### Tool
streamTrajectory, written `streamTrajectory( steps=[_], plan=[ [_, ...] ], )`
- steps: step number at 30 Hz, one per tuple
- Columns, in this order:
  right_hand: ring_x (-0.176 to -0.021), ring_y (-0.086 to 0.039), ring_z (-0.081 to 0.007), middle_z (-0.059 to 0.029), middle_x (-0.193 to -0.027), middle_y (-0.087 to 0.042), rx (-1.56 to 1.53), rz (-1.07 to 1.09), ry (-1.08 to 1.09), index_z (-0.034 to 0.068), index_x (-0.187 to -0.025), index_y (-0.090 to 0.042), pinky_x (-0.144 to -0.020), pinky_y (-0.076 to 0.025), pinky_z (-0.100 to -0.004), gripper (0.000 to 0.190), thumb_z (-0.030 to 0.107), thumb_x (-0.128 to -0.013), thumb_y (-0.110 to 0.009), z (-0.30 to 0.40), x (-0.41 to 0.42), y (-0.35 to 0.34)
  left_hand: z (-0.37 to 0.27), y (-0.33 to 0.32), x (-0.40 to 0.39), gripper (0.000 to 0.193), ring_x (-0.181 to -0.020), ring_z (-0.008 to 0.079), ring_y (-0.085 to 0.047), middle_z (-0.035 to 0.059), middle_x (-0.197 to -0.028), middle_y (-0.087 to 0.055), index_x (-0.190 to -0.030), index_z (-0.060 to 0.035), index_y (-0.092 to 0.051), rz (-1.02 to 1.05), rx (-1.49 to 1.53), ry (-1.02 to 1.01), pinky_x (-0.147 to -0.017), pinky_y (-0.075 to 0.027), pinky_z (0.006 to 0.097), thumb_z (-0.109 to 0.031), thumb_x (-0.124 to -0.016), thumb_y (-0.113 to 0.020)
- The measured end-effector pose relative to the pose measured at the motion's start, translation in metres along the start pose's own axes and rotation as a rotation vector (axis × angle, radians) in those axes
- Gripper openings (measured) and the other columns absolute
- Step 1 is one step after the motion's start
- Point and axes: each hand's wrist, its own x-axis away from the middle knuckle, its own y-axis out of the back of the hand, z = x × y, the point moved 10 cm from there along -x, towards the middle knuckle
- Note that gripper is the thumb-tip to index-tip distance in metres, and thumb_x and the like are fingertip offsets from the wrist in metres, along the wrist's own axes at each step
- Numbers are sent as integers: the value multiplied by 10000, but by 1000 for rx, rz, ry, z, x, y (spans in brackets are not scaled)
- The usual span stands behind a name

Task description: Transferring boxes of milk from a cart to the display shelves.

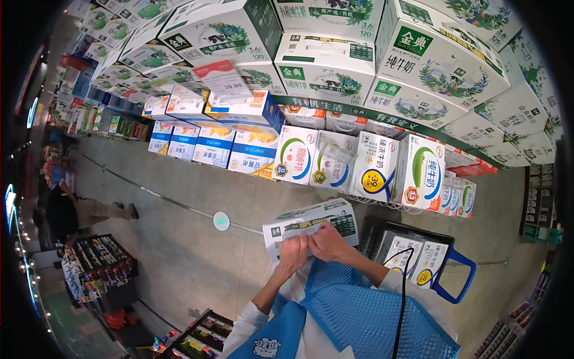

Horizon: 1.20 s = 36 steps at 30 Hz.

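Note:
A white milk carton box with green print is held up before my chest. My left hand and my right hand meet at the middle of its printed top panel, fingers curled onto it, thumbs close together. Under the fingers, the exact grip on the panel is hidden. Just beyond the box stands a row of milk cartons, among them a pink-printed one, a grey-white one with a yellow badge and one with a green arc.
Stacked Satine milk boxes rise behind the row. Right of me stands a dark cart with a blue handle, holding milk boxes. A person is at the far left, near a snack display. A low rack stands at lower left.

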Motion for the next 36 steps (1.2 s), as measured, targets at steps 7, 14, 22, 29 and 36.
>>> streamTrajectory(
  steps=[7,14,22,29,36],
  plan=[
    [-448,-490,-287,-107,-478,-517,-259,-558,-138,56,-545,-593,-624,-431,-368,329,151,-858,-564,5,-26,107,-70,62,-63,303,-455,337,-454,129,-505,-485,-589,-24,-502,-307,132,-310,-484,-299,438,-148,-861,-452],
    [-367,-444,-238,-65,-423,-467,-93,-959,176,70,-472,-545,-516,-429,-326,312,55,-769,-640,65,-48,218,-162,140,-95,177,-382,227,-335,58,-474,-380,-597,-30,-415,-470,136,-882,-430,-194,350,-51,-702,-556],
    [-363,-365,-202,-44,-428,-398,190,-1146,519,40,-470,-502,-525,-428,-332,264,-51,-688,-622,151,-77,314,-225,232,-133,200,-418,213,-326,41,-491,-388,-506,-66,-392,-641,234,-1129,-475,-211,353,-106,-672,-496],
    [-386,-363,-217,-45,-450,-386,389,-1272,620,32,-472,-471,-540,-452,-343,272,-50,-693,-608,169,-109,366,-254,276,-183,162,-416,221,-338,54,-489,-399,-518,-54,-464,-695,379,-1281,-467,-223,357,-127,-644,-534],
    [-363,-370,-227,-37,-431,-384,516,-1252,639,70,-453,-425,-479,-387,-310,339,-47,-698,-629,128,-134,384,-255,258,-234,198,-416,235,-338,51,-479,-374,-512,-69,-427,-644,467,-1225,-472,-221,361,-127,-666,-536]
  ],
)
